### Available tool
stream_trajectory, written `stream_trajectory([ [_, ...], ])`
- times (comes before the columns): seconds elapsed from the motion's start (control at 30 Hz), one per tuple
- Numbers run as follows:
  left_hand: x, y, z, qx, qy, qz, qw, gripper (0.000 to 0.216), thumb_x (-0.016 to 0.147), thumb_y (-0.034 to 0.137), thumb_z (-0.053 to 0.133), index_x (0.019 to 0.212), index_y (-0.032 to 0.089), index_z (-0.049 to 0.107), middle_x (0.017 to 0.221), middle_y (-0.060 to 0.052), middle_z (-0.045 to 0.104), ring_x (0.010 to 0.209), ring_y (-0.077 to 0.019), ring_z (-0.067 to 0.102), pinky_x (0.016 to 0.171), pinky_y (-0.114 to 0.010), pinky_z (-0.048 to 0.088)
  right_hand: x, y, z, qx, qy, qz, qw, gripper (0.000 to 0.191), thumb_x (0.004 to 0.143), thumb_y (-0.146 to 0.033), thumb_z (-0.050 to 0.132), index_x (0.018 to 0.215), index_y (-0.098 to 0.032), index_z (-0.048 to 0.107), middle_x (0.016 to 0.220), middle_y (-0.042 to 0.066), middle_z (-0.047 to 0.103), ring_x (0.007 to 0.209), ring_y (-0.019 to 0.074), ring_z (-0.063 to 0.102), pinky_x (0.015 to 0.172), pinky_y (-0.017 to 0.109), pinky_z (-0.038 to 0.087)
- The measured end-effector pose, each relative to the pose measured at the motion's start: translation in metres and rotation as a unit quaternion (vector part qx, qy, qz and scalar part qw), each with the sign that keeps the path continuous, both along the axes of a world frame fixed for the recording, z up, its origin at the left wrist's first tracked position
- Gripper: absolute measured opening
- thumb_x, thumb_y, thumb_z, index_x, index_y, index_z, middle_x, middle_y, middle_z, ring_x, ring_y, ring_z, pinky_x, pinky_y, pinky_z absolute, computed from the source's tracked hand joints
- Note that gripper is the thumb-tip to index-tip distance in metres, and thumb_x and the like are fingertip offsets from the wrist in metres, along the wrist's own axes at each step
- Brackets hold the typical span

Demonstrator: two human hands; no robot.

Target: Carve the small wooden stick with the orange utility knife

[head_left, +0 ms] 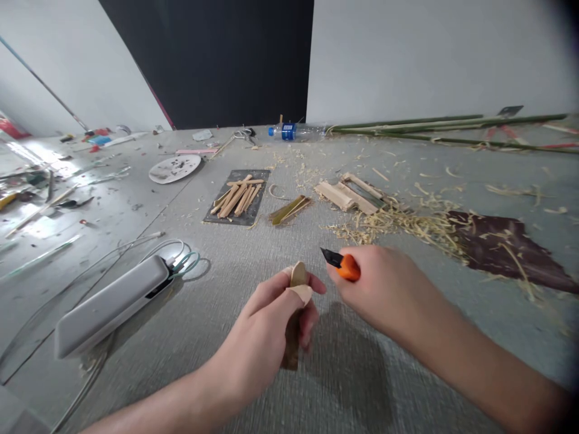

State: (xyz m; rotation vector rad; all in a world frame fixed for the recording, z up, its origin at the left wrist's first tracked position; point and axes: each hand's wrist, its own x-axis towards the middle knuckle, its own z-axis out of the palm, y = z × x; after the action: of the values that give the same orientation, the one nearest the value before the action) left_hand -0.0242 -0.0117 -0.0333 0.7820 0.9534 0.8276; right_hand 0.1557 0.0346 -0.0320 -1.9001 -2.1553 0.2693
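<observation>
A grey surface (244, 241) carries all the parts shown. Long green stems (407, 126) lie along its far edge, on the right, probably there to leave the near area free. A power bank (115, 301) rests at the left, well apart from the hands, perhaps to keep its cables aside. A brown sheet (502, 256) lies flat at the right. The left hand (269, 328) and right hand (377, 283) are raised at the near centre, just apart, the fingers of each closed on an object. Beyond them, a dark board (263, 181) bears a loose pile of sticks (237, 198), seemingly to keep these together; split wood pieces (335, 196) lie to its right. The left fingers pinch a wooden strip (291, 343), rounded end up, presumably to steady it. The right fingers wrap the orange handle of a knife (349, 268), its dark blade angled towards the strip without touching. Curled shavings (398, 222) are heaped beside the wood pieces and spill over the sheet.
</observation>
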Motion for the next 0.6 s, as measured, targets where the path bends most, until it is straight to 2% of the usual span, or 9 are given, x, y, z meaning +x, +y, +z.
stream_trajectory([
  [0.13,-0.0002,0.0008,0.0008,-0.021,-0.036,0.005,0.999,0.017,0.094,0.027,0.049,0.099,0.019,0.063,0.065,0.003,0.043,0.056,-0.0096,0.033,0.054,-0.022,0.032,-0.0001,0.0009,-0.0008,-0.002,0.001,-0.002,1.0,0.037,0.084,-0.036,0.057,0.055,-0.024,0.036,0.049,-0.002,0.043,0.046,0.0125,0.028,0.049,0.03,0.021],
  [0.3,-0.0003,0.0023,0.003,-0.044,-0.088,0.0,0.995,0.018,0.092,0.028,0.045,0.098,0.019,0.06,0.062,0.004,0.043,0.054,-0.0094,0.029,0.051,-0.021,0.03,-0.0003,0.0011,0.0003,-0.01,0.003,-0.004,1.0,0.037,0.084,-0.035,0.057,0.055,-0.024,0.038,0.049,-0.003,0.043,0.046,0.012,0.027,0.049,0.031,0.019],
  [0.5,0.0001,0.0027,0.0021,-0.038,-0.095,-0.007,0.995,0.012,0.09,0.026,0.044,0.099,0.022,0.051,0.061,0.005,0.043,0.052,-0.0099,0.028,0.05,-0.022,0.028,-0.0002,0.0015,-0.0033,-0.003,0.005,0.0,1.0,0.037,0.085,-0.04,0.057,0.055,-0.024,0.042,0.049,-0.001,0.047,0.045,0.0126,0.032,0.049,0.031,0.021],
  [0.6,-0.0016,0.0007,0.0031,-0.017,-0.079,-0.01,0.997,0.015,0.093,0.032,0.042,0.101,0.022,0.05,0.065,0.004,0.046,0.055,-0.0103,0.03,0.053,-0.023,0.029,-0.0007,0.0021,-0.0048,-0.027,-0.008,-0.01,1.0,0.036,0.086,-0.04,0.055,0.055,-0.024,0.043,0.05,0.0,0.05,0.046,0.0138,0.035,0.048,0.03,0.022],
])
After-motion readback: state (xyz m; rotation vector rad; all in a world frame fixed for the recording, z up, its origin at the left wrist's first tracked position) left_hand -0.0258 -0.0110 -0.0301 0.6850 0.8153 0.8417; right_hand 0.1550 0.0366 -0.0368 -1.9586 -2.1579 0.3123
